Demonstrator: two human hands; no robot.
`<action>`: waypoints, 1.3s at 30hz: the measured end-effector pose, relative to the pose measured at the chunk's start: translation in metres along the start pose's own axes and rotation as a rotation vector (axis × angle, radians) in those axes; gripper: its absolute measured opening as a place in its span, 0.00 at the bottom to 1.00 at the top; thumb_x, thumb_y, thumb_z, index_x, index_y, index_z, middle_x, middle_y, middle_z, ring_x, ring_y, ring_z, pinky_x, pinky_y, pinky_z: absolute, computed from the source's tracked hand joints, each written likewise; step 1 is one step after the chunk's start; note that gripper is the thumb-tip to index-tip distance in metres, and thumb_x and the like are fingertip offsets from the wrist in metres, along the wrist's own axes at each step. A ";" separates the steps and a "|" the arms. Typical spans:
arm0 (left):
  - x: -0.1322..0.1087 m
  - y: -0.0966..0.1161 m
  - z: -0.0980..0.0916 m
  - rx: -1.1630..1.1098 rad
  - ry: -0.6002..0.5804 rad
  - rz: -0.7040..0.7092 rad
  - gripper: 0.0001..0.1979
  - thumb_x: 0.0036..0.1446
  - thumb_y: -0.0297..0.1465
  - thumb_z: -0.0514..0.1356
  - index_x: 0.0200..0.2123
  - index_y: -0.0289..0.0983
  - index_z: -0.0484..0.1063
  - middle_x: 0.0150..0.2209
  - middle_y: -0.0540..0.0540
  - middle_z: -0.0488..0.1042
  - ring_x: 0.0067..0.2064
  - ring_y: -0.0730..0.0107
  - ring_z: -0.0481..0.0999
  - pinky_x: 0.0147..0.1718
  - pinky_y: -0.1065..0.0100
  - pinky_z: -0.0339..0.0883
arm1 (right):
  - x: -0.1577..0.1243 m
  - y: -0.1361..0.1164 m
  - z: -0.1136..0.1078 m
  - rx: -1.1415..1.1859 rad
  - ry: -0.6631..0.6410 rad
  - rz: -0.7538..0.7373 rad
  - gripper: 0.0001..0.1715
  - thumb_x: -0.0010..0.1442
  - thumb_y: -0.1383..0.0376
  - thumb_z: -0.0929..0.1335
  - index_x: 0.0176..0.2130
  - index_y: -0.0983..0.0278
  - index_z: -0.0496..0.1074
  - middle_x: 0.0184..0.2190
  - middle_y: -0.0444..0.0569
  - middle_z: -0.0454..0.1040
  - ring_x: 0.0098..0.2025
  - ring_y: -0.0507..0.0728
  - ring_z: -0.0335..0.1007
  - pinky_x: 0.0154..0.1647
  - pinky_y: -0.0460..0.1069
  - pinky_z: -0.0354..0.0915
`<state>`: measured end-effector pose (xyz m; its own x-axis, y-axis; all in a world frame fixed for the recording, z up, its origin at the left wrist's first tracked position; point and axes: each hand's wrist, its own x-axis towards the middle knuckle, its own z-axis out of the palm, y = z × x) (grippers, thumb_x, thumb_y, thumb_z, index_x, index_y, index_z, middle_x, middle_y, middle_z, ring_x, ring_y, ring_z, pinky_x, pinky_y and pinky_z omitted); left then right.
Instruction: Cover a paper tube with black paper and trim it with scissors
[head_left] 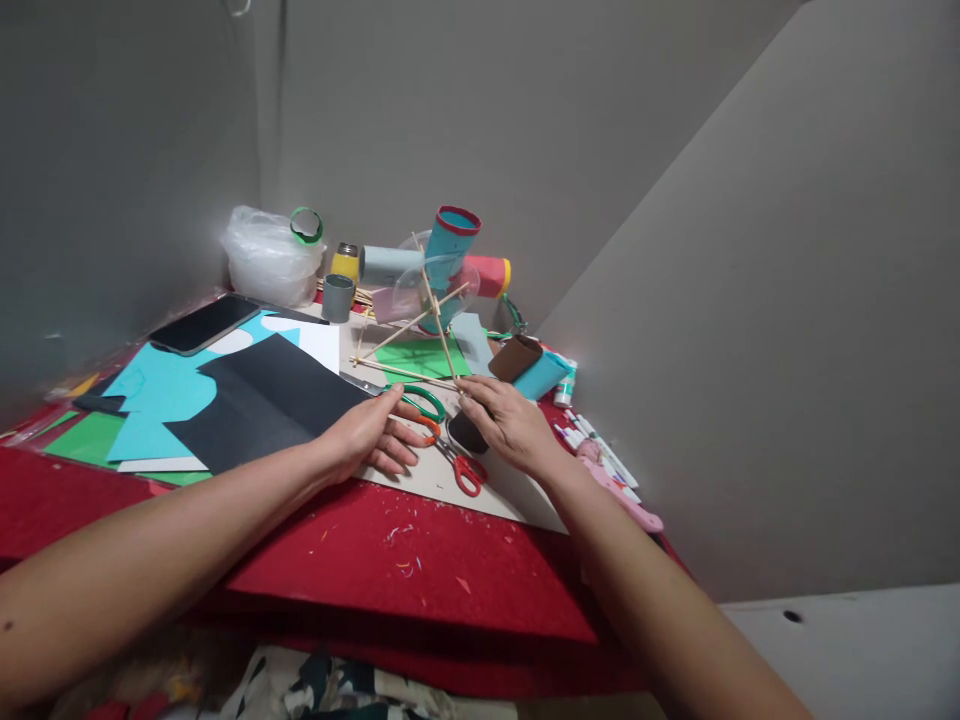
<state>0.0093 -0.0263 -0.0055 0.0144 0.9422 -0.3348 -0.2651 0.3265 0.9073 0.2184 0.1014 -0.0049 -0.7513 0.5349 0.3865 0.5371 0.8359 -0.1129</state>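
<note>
My left hand [375, 437] is open over the pale board, its fingers apart and its thumb beside the green handle of a pair of scissors [425, 400]. My right hand [508, 420] has its fingertips closed on the near corner of a wooden stick frame [409, 327]. That frame carries a clear plastic disc and several paper tubes, including a blue tube with a red rim [452, 245] and a red tube with a yellow rim [487, 275]. Below the right palm lies a black tube [469, 432], partly covered. Red-handled scissors [466, 470] rest between the hands.
Black paper [274, 405] overlaps blue cut paper [161, 400] on the left, with a phone [206, 324] behind. A white plastic bag [271, 258], yellow bottle [345, 262] and grey tube [338, 298] stand at the back. Markers [611, 455] and a pink tool [626, 500] lie right.
</note>
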 end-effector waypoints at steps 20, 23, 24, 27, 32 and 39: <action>-0.001 0.001 0.001 -0.001 -0.007 -0.014 0.28 0.71 0.48 0.45 0.45 0.33 0.76 0.34 0.40 0.79 0.25 0.68 0.77 0.23 0.67 0.70 | 0.001 -0.004 -0.002 -0.035 0.003 -0.013 0.16 0.70 0.60 0.67 0.56 0.61 0.72 0.56 0.53 0.73 0.55 0.62 0.72 0.56 0.62 0.69; -0.002 0.000 0.001 0.007 -0.015 -0.010 0.29 0.70 0.49 0.45 0.45 0.33 0.75 0.34 0.40 0.79 0.25 0.68 0.77 0.23 0.68 0.70 | 0.002 -0.005 -0.001 -0.032 0.001 -0.011 0.16 0.70 0.59 0.67 0.55 0.61 0.72 0.56 0.53 0.73 0.55 0.61 0.72 0.56 0.63 0.69; -0.001 0.000 0.001 0.006 -0.016 -0.009 0.29 0.70 0.49 0.45 0.45 0.33 0.75 0.34 0.40 0.79 0.25 0.68 0.77 0.23 0.68 0.70 | 0.002 -0.006 -0.001 -0.028 0.000 -0.010 0.16 0.70 0.59 0.67 0.55 0.61 0.72 0.56 0.53 0.73 0.55 0.62 0.71 0.56 0.63 0.69; 0.000 -0.001 0.002 -0.005 -0.010 -0.012 0.29 0.70 0.49 0.45 0.45 0.33 0.75 0.34 0.40 0.78 0.24 0.68 0.77 0.23 0.68 0.70 | 0.001 -0.005 -0.001 -0.003 0.001 -0.004 0.16 0.70 0.59 0.67 0.55 0.61 0.72 0.56 0.53 0.73 0.55 0.62 0.71 0.56 0.63 0.69; -0.001 -0.001 0.002 0.019 -0.019 -0.014 0.29 0.71 0.49 0.44 0.46 0.33 0.75 0.33 0.41 0.78 0.25 0.69 0.77 0.23 0.68 0.70 | -0.001 0.006 0.001 0.097 0.019 0.012 0.17 0.70 0.59 0.68 0.55 0.61 0.72 0.56 0.53 0.73 0.54 0.61 0.72 0.56 0.62 0.69; -0.002 -0.003 0.002 -0.003 -0.014 0.004 0.30 0.67 0.53 0.48 0.46 0.32 0.74 0.32 0.42 0.78 0.25 0.68 0.76 0.23 0.68 0.70 | -0.001 0.028 0.004 0.324 0.069 0.156 0.17 0.69 0.58 0.68 0.54 0.62 0.72 0.55 0.53 0.73 0.51 0.60 0.73 0.52 0.61 0.71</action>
<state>0.0119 -0.0287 -0.0071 0.0263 0.9445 -0.3274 -0.2678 0.3222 0.9080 0.2328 0.1249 -0.0120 -0.6363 0.6586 0.4018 0.4852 0.7465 -0.4553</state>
